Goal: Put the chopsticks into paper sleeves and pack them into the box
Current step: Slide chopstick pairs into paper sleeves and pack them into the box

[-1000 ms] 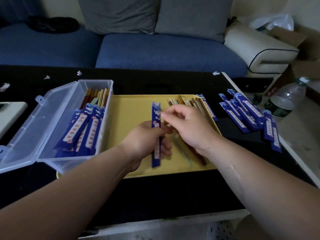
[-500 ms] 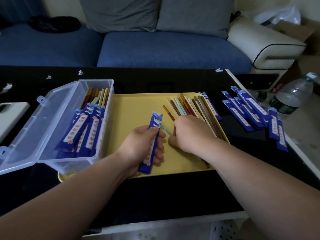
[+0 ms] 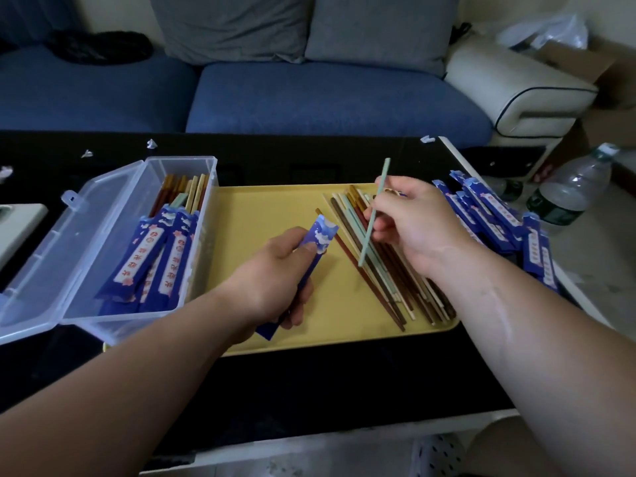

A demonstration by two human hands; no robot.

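My left hand (image 3: 275, 280) grips a blue paper sleeve (image 3: 320, 235) over the yellow tray (image 3: 268, 208), its open end pointing up and right. My right hand (image 3: 409, 222) pinches a pale green chopstick (image 3: 373, 215), lifted and tilted above the pile of loose chopsticks (image 3: 385, 280) on the tray's right half. The clear plastic box (image 3: 113, 242) stands open on the left. It holds several sleeved chopsticks (image 3: 161, 256), their bare ends sticking out at the far end.
A heap of empty blue sleeves (image 3: 495, 218) lies on the black table right of the tray. A water bottle (image 3: 568, 191) stands beyond the table's right edge. A blue sofa (image 3: 309, 98) runs behind the table. A white object (image 3: 17, 222) sits at the far left.
My right hand has lifted one green chopstick out of the pile and raised it. My left hand holds the sleeve slightly further right, tilted toward the chopstick.
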